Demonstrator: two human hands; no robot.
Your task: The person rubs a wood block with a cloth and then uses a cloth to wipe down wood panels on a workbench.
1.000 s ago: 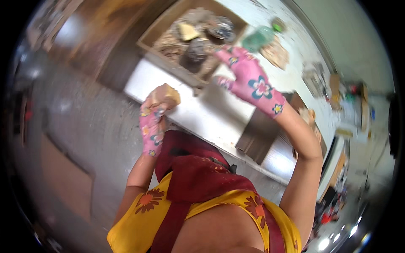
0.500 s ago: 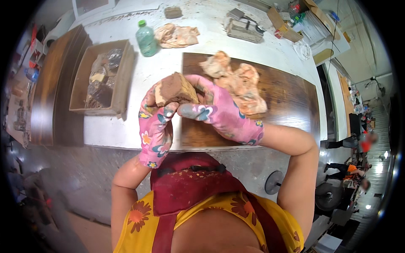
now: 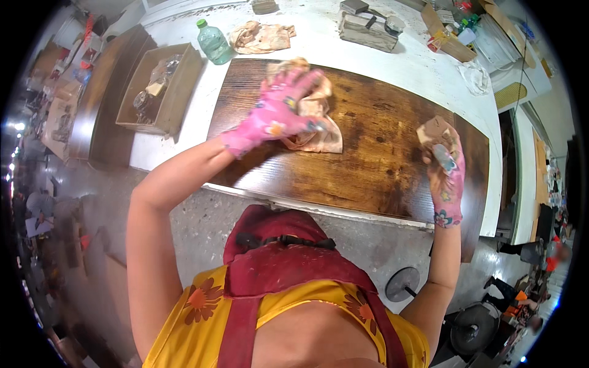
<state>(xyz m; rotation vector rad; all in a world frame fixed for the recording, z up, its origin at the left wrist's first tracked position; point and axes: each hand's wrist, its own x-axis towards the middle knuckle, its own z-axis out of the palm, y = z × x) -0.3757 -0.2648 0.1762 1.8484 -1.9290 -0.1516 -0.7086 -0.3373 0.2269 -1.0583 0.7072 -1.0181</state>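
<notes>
On the dark wooden board [image 3: 380, 153] that lies across the white table [image 3: 423, 67], the left hand [image 3: 273, 116], in a pink flowered glove, presses flat on a crumpled stained cloth [image 3: 316, 122]; its fingers are spread and half curled over the cloth, and they bunch it more than grip it. The cloth lies at about 11 o'clock from the middle of the board. The right hand [image 3: 445, 168], in the same kind of glove, is raised above the right end of the board, at about 3 o'clock from the cloth and well apart from it. It is closed around a small brown block [image 3: 434, 130], which sticks out at the top of the fist.

Beyond the board, at 12 o'clock from the left hand, a second stained rag [image 3: 261, 37] lies on the table, and just beside it, at its 9 o'clock, stands a green plastic bottle [image 3: 213, 43]. At 9 o'clock from the left hand, an open wooden box [image 3: 175, 98] holds mixed small objects. At 1 o'clock from the cloth, near the far edge of the table, lies a grey block with a tool on it [image 3: 368, 27].
</notes>
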